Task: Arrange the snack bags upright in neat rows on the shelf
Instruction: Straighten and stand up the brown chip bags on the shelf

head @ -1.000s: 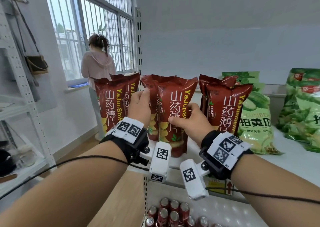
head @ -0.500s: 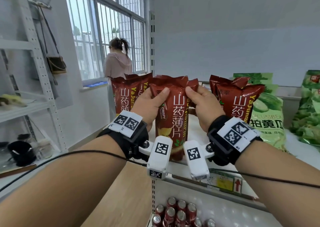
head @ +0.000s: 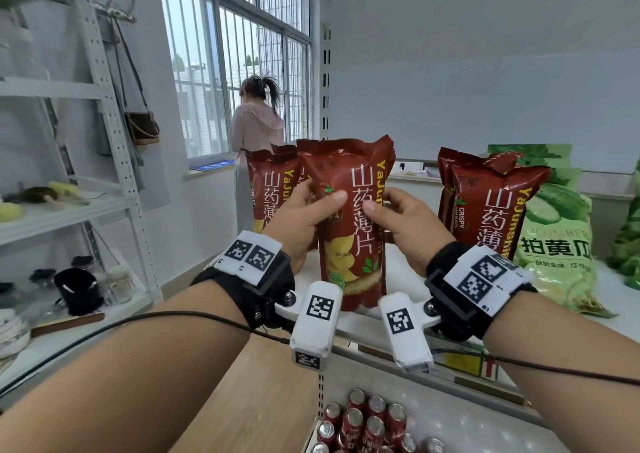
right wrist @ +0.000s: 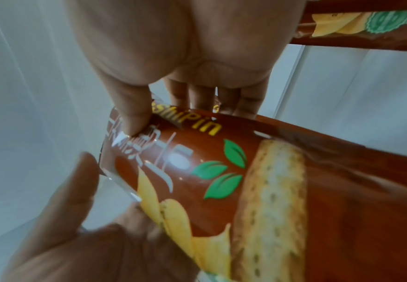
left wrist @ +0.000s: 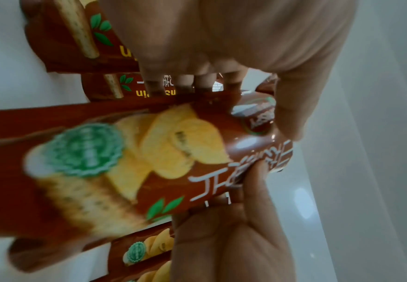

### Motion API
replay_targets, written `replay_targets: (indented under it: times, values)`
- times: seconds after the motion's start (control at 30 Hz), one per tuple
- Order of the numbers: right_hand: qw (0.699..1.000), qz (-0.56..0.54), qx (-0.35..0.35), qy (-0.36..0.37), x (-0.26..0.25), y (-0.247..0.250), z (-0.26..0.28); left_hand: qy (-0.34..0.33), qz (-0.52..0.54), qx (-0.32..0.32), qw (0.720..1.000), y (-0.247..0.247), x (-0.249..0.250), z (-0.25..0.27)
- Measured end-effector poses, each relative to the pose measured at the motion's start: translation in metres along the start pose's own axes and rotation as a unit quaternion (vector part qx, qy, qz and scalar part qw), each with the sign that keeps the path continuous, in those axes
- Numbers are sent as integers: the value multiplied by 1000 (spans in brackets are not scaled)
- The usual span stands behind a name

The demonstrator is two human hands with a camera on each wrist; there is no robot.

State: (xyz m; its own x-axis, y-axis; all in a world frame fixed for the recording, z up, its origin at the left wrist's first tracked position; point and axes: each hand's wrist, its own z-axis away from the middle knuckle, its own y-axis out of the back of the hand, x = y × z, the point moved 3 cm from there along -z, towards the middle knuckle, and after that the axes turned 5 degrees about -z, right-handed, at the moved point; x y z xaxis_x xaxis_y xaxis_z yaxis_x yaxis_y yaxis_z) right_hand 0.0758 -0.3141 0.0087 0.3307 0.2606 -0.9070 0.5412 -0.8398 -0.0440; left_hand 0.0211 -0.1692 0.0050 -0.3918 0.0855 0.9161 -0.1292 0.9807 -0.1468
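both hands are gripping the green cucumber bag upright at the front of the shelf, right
Not quite: the head view shows the left hand and right hand gripping a red yam crisp bag, upright at the shelf front. The green cucumber bag stands untouched.

a tall, glossy dark-red foil snack bag (head: 349,224) with white chinese characters, yellow lettering and printed yellow crisps stands upright at the white shelf (head: 388,265) front edge, near six o'clock. more matching red bags (head: 268,189) stand upright at ten o'clock, another pair (head: 485,206) at two o'clock, green cucumber-print bags (head: 557,244) at three o'clock.
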Motion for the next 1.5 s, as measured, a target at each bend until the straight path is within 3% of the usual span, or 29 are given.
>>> replay_targets:
  times: [0.2, 0.43, 0.67, 0.77, 0.87, 0.97, 1.03, 1.2, 1.37, 1.5]
  values:
    - [999, -38, 7, -9, 1, -10, 0, 22, -40, 10, 999, 7, -3, 14]
    - [995, -45, -57, -74, 16, -23, 5, -11, -10, 53, 999, 16, 12, 22]
    - [998, -61, -10, -19, -2, -37, 1, 0, -25, 62, 998, 16, 13, 35]
    - [997, -61, -51, -16, -7, -46, 5, -3, -7, 96, 995, 27, 19, 39]
    - [988, -65, -138, -33, -7, -56, 9, -12, -3, 141, 990, 41, 28, 43]
    - [981, 12, -187, -55, -4, -67, 13, -22, 7, 186, 982, 53, 34, 47]
    - [982, 42, -180, -30, -5, -76, 14, -32, 10, 205, 978, 59, 37, 49]
    - [988, -14, -155, 8, -10, -95, 12, -44, -21, 238, 970, 75, 41, 55]
    - [988, 32, -148, 40, -12, -107, 7, -10, -84, 258, 962, 85, 43, 60]
    - [988, 13, -145, 41, -17, -117, 7, -11, -4, 267, 964, 92, 48, 62]
